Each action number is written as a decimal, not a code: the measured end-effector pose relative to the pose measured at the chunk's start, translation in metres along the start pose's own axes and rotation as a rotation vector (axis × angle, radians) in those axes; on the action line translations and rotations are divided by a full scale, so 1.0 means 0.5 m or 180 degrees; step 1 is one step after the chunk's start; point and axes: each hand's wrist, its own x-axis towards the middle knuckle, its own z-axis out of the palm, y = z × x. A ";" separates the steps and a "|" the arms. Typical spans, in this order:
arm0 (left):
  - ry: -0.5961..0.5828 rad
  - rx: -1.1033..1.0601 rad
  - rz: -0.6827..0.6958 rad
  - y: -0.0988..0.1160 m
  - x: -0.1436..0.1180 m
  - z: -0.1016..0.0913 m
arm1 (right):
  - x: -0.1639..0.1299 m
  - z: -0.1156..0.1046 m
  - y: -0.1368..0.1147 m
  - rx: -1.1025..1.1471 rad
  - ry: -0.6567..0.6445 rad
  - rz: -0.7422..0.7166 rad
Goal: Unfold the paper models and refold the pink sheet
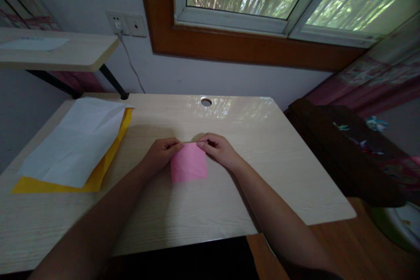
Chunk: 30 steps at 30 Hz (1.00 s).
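Observation:
A square of pink paper (189, 164) with faint creases is held by its far edge over the middle of the desk (269, 153). My left hand (161, 152) pinches its far left corner between thumb and curled fingers. At the far right corner, my right hand (218, 148) grips the paper the same way, thumb on top and fingers bent behind. The near edge of the paper hangs free toward me. Parts of the fingers behind the paper are hidden.
White sheets (78, 140) lie over yellow paper (108, 162) on the desk's left side. A raised shelf (88, 48) stands on black legs at the back left. The desk has a round cable hole (206, 102) near its far edge. A dark brown piece of furniture (328, 140) stands to the right.

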 end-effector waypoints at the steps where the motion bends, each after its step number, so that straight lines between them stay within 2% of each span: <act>1: -0.0008 0.0008 0.0003 0.000 0.000 0.001 | 0.000 0.000 -0.001 -0.0009 -0.0040 -0.0003; 7: -0.0022 0.0069 0.0054 -0.001 0.001 0.001 | 0.001 -0.002 0.003 -0.0126 0.0078 -0.0064; 12: 0.0142 0.0097 0.0041 0.003 0.002 -0.002 | 0.002 -0.005 0.005 -0.0120 0.0197 -0.0059; 18: 0.0287 -0.0271 -0.0131 0.002 0.002 -0.003 | 0.002 -0.009 0.018 -0.0003 0.0323 0.0009; 30: 0.0541 -0.0324 -0.0119 -0.006 0.006 -0.007 | 0.002 -0.008 0.021 0.0065 0.0470 0.0147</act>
